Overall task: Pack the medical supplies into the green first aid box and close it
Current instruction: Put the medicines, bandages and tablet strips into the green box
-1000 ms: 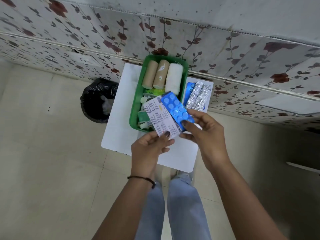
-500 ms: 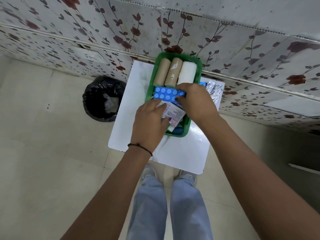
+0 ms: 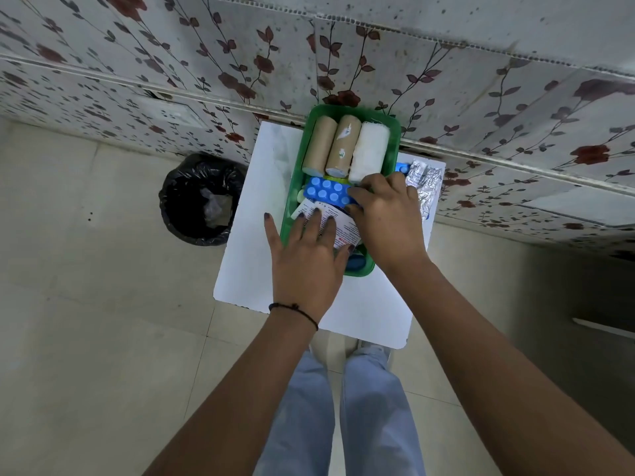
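The green first aid box (image 3: 394,132) stands open on a small white table (image 3: 254,255) against the wall. Two tan bandage rolls (image 3: 319,146) and a white gauze roll (image 3: 371,152) lie side by side at its far end. A blue blister pack (image 3: 324,192) lies across the box's middle, above a white printed leaflet (image 3: 343,226). My left hand (image 3: 305,259) lies flat on the leaflet with fingers spread. My right hand (image 3: 388,218) rests over the box's right side, fingertips on the blister pack's right end. Its grip is partly hidden.
Silver foil strips (image 3: 426,183) and a blue packet (image 3: 402,167) lie on the table right of the box. A bin lined with a black bag (image 3: 201,201) stands on the tiled floor to the left. A flowered wall runs behind. My legs are below the table.
Both hands carried the blister pack and leaflet from above the table's near edge down into the box. The left hand has flattened and spread over the leaflet.
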